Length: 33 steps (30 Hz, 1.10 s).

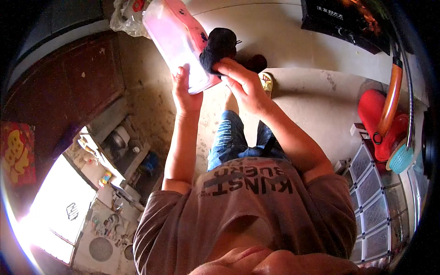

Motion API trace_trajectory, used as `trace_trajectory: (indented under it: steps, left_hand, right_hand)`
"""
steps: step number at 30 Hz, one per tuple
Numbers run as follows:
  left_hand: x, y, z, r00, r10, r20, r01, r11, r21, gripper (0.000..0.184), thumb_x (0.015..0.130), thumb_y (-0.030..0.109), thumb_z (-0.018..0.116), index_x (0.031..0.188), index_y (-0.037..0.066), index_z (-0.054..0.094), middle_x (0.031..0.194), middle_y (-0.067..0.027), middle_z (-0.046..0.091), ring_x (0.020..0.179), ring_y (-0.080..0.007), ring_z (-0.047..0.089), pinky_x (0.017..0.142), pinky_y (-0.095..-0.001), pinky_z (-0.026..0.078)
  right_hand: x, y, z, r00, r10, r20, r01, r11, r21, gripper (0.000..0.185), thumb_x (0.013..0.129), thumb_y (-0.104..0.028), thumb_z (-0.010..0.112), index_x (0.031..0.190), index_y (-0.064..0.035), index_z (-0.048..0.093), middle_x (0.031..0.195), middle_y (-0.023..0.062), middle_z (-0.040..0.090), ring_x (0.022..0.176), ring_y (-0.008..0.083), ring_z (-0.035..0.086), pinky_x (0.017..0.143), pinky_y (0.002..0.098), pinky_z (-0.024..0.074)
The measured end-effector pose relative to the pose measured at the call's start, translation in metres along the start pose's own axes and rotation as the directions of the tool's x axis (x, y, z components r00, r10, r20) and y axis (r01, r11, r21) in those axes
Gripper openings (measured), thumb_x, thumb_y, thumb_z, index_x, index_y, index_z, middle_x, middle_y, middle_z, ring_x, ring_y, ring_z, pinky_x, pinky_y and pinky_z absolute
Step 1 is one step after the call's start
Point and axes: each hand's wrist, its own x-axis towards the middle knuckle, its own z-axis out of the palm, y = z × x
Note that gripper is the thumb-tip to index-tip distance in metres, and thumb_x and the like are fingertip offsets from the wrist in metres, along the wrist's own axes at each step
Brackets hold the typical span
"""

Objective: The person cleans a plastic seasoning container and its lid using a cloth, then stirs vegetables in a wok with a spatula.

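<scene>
Held up in front of me is a pink, translucent plastic container (172, 43) with dark marks along its right side. My left hand (186, 94) grips its lower end, thumb on the near face and the other fingers hidden behind. My right hand (245, 85) has its fingers closed on a black, soft-looking cloth (220, 46), which is bunched against the container's right side. Whether the cloth is a rag or a worn item, I cannot tell. A dark rounded thing (256, 63) shows just beyond the right hand, partly hidden.
A clear plastic bag (129, 18) lies at the upper left. To the right are a black printed box (341, 20), a red item (373, 107), a turquoise basket (400, 158) and a metal-framed rack (371, 201). A dark red door (68, 78) stands at the left. Below is a yellow slipper (266, 82).
</scene>
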Motion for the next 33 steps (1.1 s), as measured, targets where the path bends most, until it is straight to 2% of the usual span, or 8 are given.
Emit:
trace_trajectory:
  steps: [12,16,18,22,26,28,30,33]
  left_hand:
    - [-0.044,0.048,-0.02,0.999,0.024,0.045,-0.028,0.995,0.092,0.073,0.079,0.033,0.071,0.137,0.007,0.036,0.12,-0.0087,0.054,0.116,-0.0228,0.053,0.097,-0.0393,0.047]
    - [-0.051,0.067,-0.038,0.999,0.043,0.008,-0.043,0.999,0.014,0.069,0.08,0.038,0.069,0.135,0.005,0.042,0.124,-0.0124,0.054,0.117,-0.0296,0.053,0.099,-0.0465,0.045]
    - [-0.051,0.072,-0.049,0.996,0.092,0.01,-0.093,0.992,0.085,0.075,0.083,0.042,0.065,0.139,0.001,0.036,0.132,-0.015,0.05,0.123,-0.0325,0.048,0.104,-0.0506,0.039]
    - [-0.047,0.074,-0.066,0.995,0.096,-0.029,-0.095,0.995,0.031,0.075,0.08,0.041,0.069,0.137,0.003,0.039,0.127,-0.0128,0.053,0.118,-0.0294,0.053,0.098,-0.0457,0.046]
    - [-0.045,0.075,-0.075,0.999,0.043,0.032,-0.042,0.999,-0.035,0.073,0.08,0.043,0.069,0.134,0.001,0.044,0.125,-0.0137,0.055,0.114,-0.029,0.056,0.096,-0.0446,0.047]
    - [-0.042,0.079,-0.073,0.996,0.044,0.073,-0.041,0.998,-0.042,0.072,0.08,0.045,0.069,0.13,-0.001,0.048,0.123,-0.0146,0.058,0.111,-0.0288,0.057,0.095,-0.0439,0.048]
    - [-0.042,0.086,-0.075,0.999,0.012,0.053,-0.006,0.993,-0.122,0.074,0.08,0.047,0.068,0.131,-0.001,0.046,0.123,-0.0145,0.057,0.111,-0.0289,0.057,0.094,-0.0432,0.048]
    - [-0.036,0.099,-0.075,0.997,0.036,0.065,-0.027,0.991,-0.128,0.078,0.079,0.048,0.07,0.134,-0.001,0.043,0.123,-0.015,0.057,0.11,-0.0291,0.057,0.093,-0.0431,0.048]
  right_hand:
    - [0.083,-0.01,-0.012,0.948,0.253,-0.192,-0.172,0.917,0.36,0.036,0.095,-0.017,0.057,0.126,0.0015,0.056,0.116,0.007,0.064,0.103,0.0107,0.058,0.092,0.0269,0.045]
    - [0.136,0.014,-0.062,0.875,-0.061,-0.48,-0.034,0.982,-0.186,0.041,0.093,-0.014,0.056,0.131,0.0006,0.048,0.126,0.0172,0.056,0.118,0.0271,0.053,0.101,0.0361,0.0401]
    - [0.148,0.088,-0.081,0.883,-0.296,-0.364,-0.037,0.729,-0.684,0.05,0.095,-0.021,0.053,0.137,0.004,0.04,0.141,0.0251,0.041,0.132,0.0368,0.037,0.111,0.0416,0.0284]
    - [0.169,0.104,-0.047,0.947,-0.156,-0.282,-0.17,0.502,-0.848,0.074,0.086,-0.041,0.061,0.137,0.0064,0.037,0.148,0.0268,0.029,0.138,0.0419,0.025,0.113,0.0495,0.0216]
    - [0.2,0.092,0.005,0.997,-0.025,0.075,0.073,0.664,-0.745,0.086,0.076,-0.041,0.073,0.14,0.0026,0.035,0.151,0.0193,0.027,0.138,0.0428,0.023,0.112,0.0503,0.022]
    - [0.178,0.092,0.043,0.947,-0.171,0.273,0.319,0.62,-0.717,0.038,0.081,-0.01,0.066,0.118,-0.0051,0.059,0.126,0.006,0.059,0.112,0.0238,0.058,0.093,0.0355,0.0474]
    - [0.138,0.126,0.074,0.834,-0.368,0.412,0.55,0.625,-0.554,0.03,0.074,-0.004,0.065,0.104,-0.0115,0.061,0.131,0.002,0.056,0.121,0.0231,0.052,0.089,0.0423,0.0468]
    - [0.061,0.104,0.086,0.724,-0.262,0.638,0.58,0.732,-0.357,0.013,0.082,-0.012,0.059,0.094,-0.0165,0.062,0.122,-0.0015,0.062,0.123,0.0172,0.051,0.092,0.0384,0.0391]
